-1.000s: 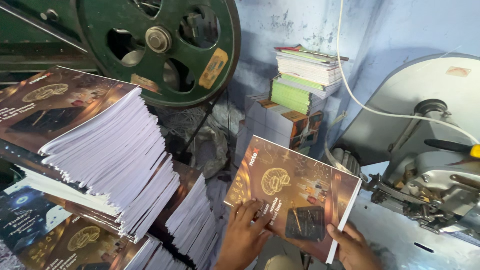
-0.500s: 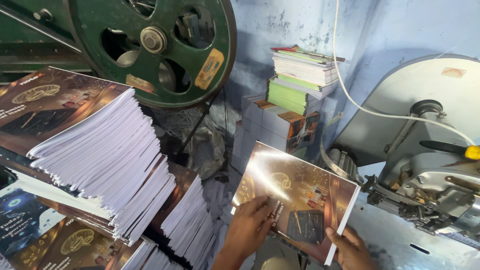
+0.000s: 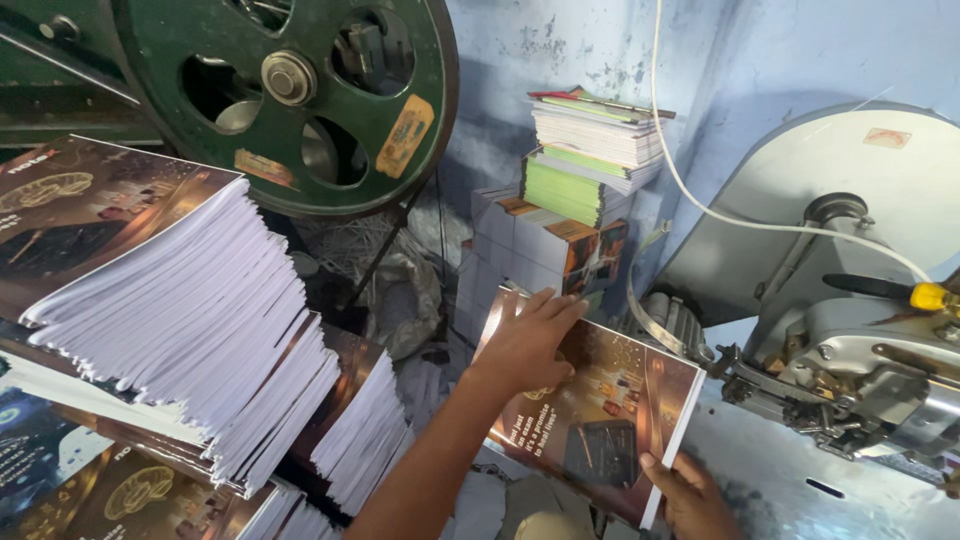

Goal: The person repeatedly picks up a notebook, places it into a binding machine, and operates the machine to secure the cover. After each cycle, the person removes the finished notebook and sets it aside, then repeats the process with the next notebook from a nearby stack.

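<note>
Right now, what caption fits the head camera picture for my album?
Left hand flat on a glossy brown booklet, right hand gripping its corner, beside stacked booklets.

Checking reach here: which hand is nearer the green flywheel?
Left. The left hand lies flat on the booklet below the green flywheel; the right hand grips its lower corner, farther away.

My left hand (image 3: 528, 338) is lying flat on the dark glossy cover of a booklet (image 3: 600, 425), while my right hand (image 3: 688, 490) is gripping its lower corner. Stacks of the same booklets (image 3: 190, 320) are leaning at my left under a green flywheel (image 3: 290, 90); a grey machine (image 3: 850, 330) is standing at my right.
</note>
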